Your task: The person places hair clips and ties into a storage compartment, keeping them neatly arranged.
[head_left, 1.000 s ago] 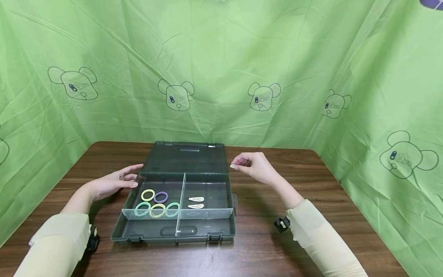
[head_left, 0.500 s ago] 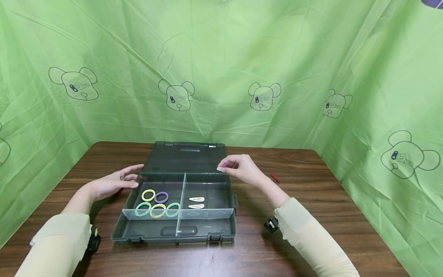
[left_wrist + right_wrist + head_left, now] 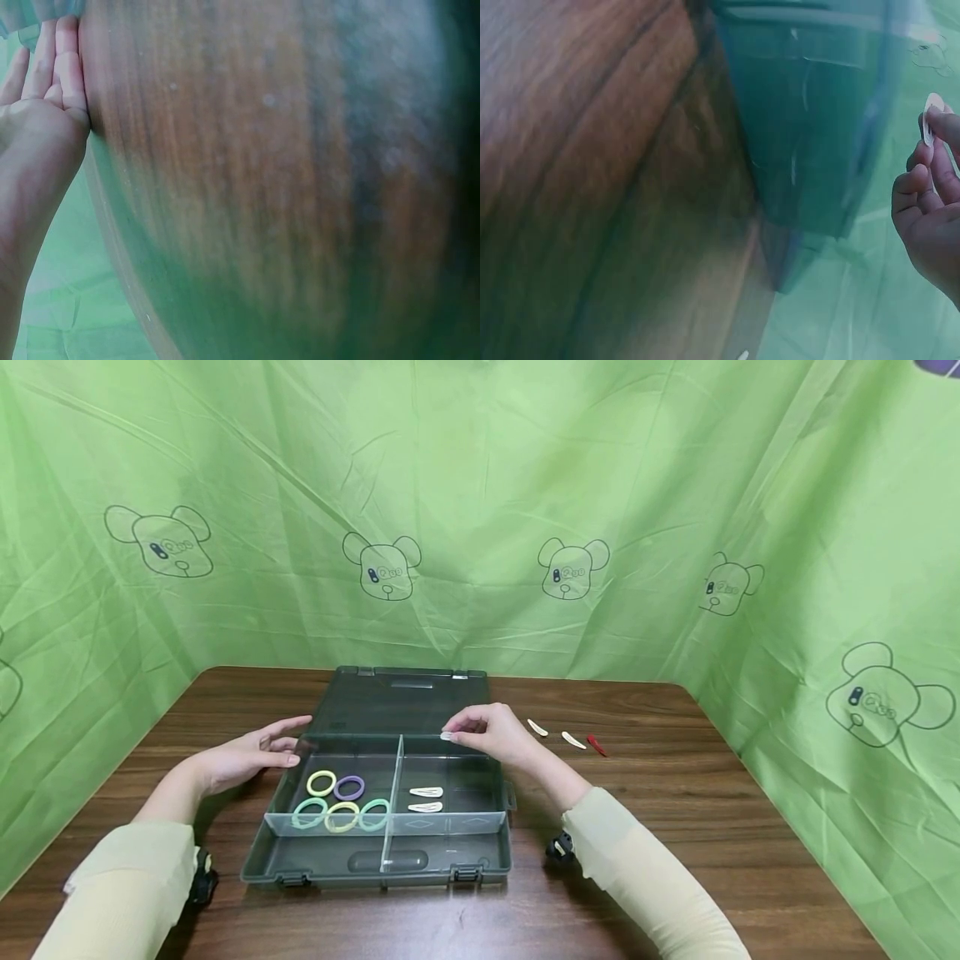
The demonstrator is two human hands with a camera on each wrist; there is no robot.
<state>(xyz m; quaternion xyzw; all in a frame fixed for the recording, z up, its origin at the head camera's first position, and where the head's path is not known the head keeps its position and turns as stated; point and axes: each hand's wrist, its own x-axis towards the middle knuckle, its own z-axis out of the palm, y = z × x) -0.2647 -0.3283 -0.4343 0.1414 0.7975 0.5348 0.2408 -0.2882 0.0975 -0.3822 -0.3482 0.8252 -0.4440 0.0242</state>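
A dark translucent box (image 3: 330, 862) with dividers lies open on the table, its lid (image 3: 397, 702) folded back. My left hand (image 3: 243, 758) rests against the box's left side, fingers fairly straight; the left wrist view also catches this hand (image 3: 45, 97). My right hand (image 3: 495, 732) is over the back of the right compartment, pinching a small white hair clip (image 3: 447, 736) between thumb and fingers. The same clip (image 3: 930, 120) shows in the right wrist view. Two white hair clips (image 3: 426, 807) lie in the right compartment below. Yellow, purple and green hair ties (image 3: 348, 787) fill the left compartment.
Right of the box, two white hair clips (image 3: 573, 740) and one red hair clip (image 3: 596, 745) lie on the wooden table (image 3: 645, 793). A green curtain (image 3: 480, 485) hangs behind and at both sides.
My right hand has moved left with the white hair clip, from beside the box to over its right compartment. This uncovered the clips on the table. My left hand has stayed put.
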